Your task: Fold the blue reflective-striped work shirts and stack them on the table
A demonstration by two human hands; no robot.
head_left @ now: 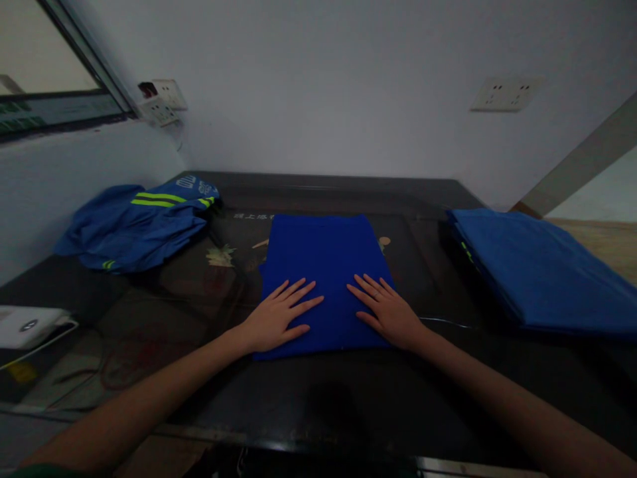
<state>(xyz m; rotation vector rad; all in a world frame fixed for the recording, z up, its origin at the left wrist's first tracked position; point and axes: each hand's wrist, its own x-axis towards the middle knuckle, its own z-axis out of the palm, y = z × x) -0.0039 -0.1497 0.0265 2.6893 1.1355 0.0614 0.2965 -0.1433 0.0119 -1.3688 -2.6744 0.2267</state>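
A bright blue cloth (318,252), folded into a flat rectangle, lies in the middle of the dark glossy table (328,392). On its left front part my left hand (281,317) rests flat, fingers spread. My right hand (385,309) lies flat over its right edge, fingers also apart, with a ring on one of them. Neither hand grasps anything. The cloth looks smooth, and a small bit of it sticks out at the left side.
Crumpled at the left is a blue garment (144,222) with yellow-green stripes. A folded blue stack (557,272) sits at the right. A white device (32,326) with a cable lies at the left edge. Behind the table rises a wall with sockets (506,94).
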